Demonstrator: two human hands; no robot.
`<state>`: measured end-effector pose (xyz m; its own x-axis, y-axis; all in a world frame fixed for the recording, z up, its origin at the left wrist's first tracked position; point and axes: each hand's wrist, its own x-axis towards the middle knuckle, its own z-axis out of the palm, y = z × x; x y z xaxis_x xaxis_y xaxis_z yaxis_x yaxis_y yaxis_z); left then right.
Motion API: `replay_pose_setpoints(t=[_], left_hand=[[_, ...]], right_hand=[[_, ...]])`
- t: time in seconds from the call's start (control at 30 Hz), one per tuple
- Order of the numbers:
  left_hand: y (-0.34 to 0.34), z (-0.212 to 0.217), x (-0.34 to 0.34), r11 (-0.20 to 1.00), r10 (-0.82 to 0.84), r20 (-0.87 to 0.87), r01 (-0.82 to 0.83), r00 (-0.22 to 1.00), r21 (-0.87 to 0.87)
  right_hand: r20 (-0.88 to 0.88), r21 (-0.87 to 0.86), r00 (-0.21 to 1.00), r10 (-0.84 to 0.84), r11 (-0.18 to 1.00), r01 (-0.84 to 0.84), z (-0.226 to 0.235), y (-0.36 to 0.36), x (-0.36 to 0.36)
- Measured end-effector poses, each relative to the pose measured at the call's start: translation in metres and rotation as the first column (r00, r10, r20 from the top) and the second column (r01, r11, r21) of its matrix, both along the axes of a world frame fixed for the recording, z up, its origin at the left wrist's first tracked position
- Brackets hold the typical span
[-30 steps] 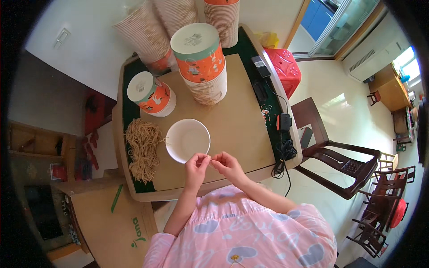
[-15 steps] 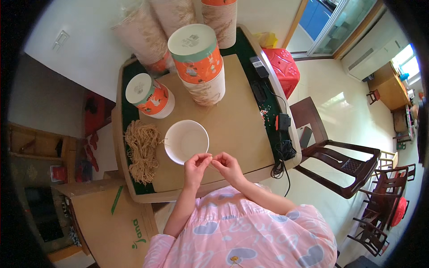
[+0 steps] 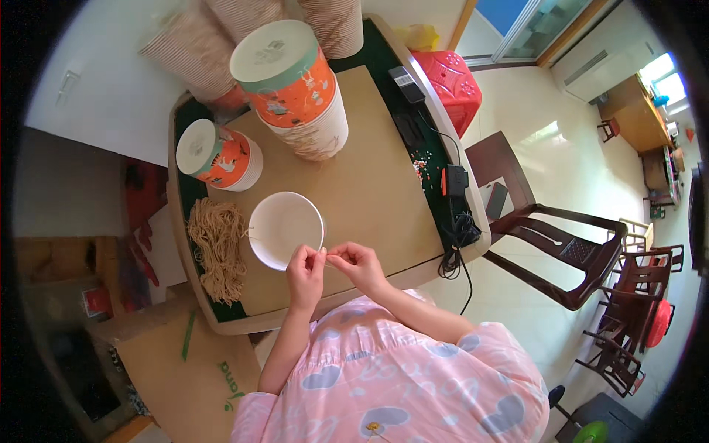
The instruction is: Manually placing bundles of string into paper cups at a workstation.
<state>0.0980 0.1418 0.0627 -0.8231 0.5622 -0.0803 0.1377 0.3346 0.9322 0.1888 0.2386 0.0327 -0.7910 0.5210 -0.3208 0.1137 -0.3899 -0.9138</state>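
Note:
A white paper bucket (image 3: 286,229) stands upright, mouth up, on the brown board just beyond my hands. My left hand (image 3: 304,275) is closed in a pinch at the bucket's near rim. My right hand (image 3: 358,266) pinches just to its right, with a small gap between the fingertips. What the fingers hold is too small to make out. Left of the bucket lies a bundle of beige cord (image 3: 216,251). A short cord end (image 3: 251,231) shows at the bucket's left side.
An orange-and-green upturned bucket (image 3: 221,156) and a taller stack of them (image 3: 292,81) stand behind, with more stacks (image 3: 192,48) at the back. A black adapter with cables (image 3: 456,179) and small beads (image 3: 421,168) lie along the table's right edge. A wooden chair (image 3: 554,244) stands right.
The view has shifted, so the table and its things sit farther left and mostly higher. My fingertips have moved slightly apart; both hands remain pinched near the bucket's rim.

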Motion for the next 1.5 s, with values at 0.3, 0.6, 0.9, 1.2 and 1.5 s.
replay_pose_setpoints(t=[0.3, 0.6, 0.9, 1.2, 1.5], left_hand=[[0.009, -0.003, -0.011, 0.991, -0.074, -0.173, 0.053, 0.982, -0.122], [0.000, -0.002, -0.037, 0.945, -0.196, -0.060, 0.172, 0.979, -0.278], [-0.010, 0.009, -0.052, 0.981, -0.144, 0.126, 0.158, 0.981, -0.109], [-0.007, 0.009, -0.047, 0.960, -0.235, 0.122, 0.250, 0.964, -0.130], [0.005, 0.012, -0.032, 0.951, -0.269, 0.147, 0.287, 0.952, -0.119]], right_hand=[[-0.027, -0.108, 0.999, -0.032, 0.994, 0.029, -0.019, 0.006, -0.007], [-0.008, 0.016, 1.000, 0.026, 1.000, -0.026, -0.036, 0.013, -0.025], [-0.049, 0.121, 0.998, -0.048, 0.991, 0.054, -0.014, 0.007, -0.046], [0.009, 0.247, 0.998, 0.055, 0.967, -0.055, -0.019, 0.017, -0.041], [0.086, 0.269, 0.994, 0.068, 0.959, -0.089, -0.024, 0.025, -0.033]])
